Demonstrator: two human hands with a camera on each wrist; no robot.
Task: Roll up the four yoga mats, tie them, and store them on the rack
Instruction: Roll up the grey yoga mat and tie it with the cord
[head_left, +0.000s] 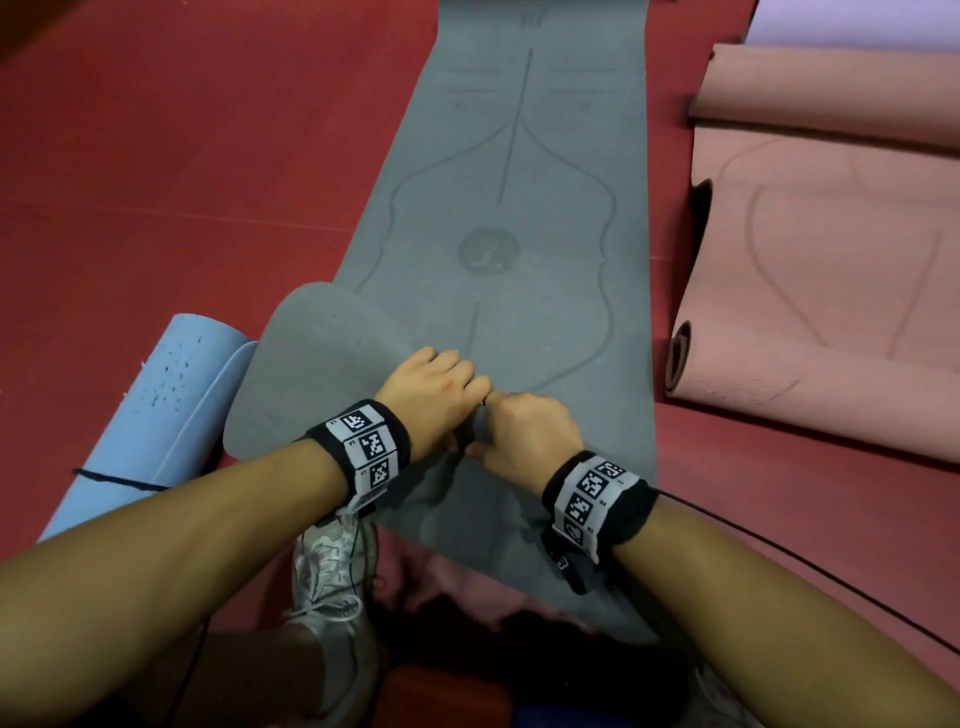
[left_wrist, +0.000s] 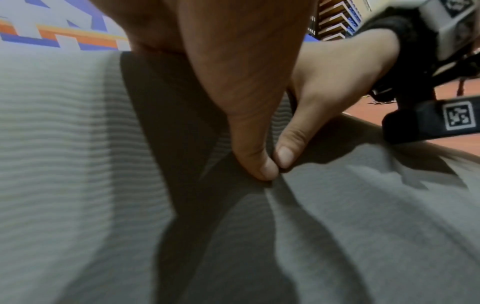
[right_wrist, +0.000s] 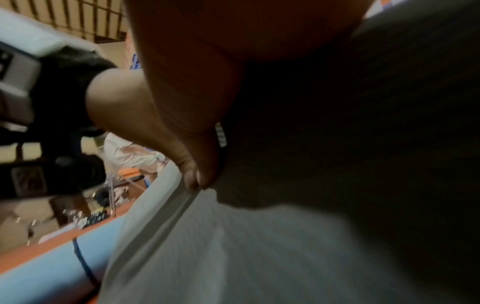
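A grey yoga mat (head_left: 519, 208) lies unrolled on the red floor, running away from me. Its near end is folded over, with a rounded corner (head_left: 311, 353) turned up at the left. My left hand (head_left: 439, 389) and right hand (head_left: 522, 428) meet at the middle of that folded edge, fingers curled over it. In the left wrist view my left thumb (left_wrist: 255, 158) and the right thumb (left_wrist: 287, 152) press side by side into a crease of the grey mat (left_wrist: 363, 226). In the right wrist view, the right hand (right_wrist: 205, 166) pinches the mat's edge (right_wrist: 166, 216).
A rolled light-blue mat (head_left: 156, 415) with a dark string round it lies at my left. A pink mat (head_left: 831, 270) with curled ends lies at the right, a lilac one (head_left: 857, 23) beyond it. My white shoe (head_left: 332, 587) is under the wrists. A black cable (head_left: 810, 566) crosses the floor.
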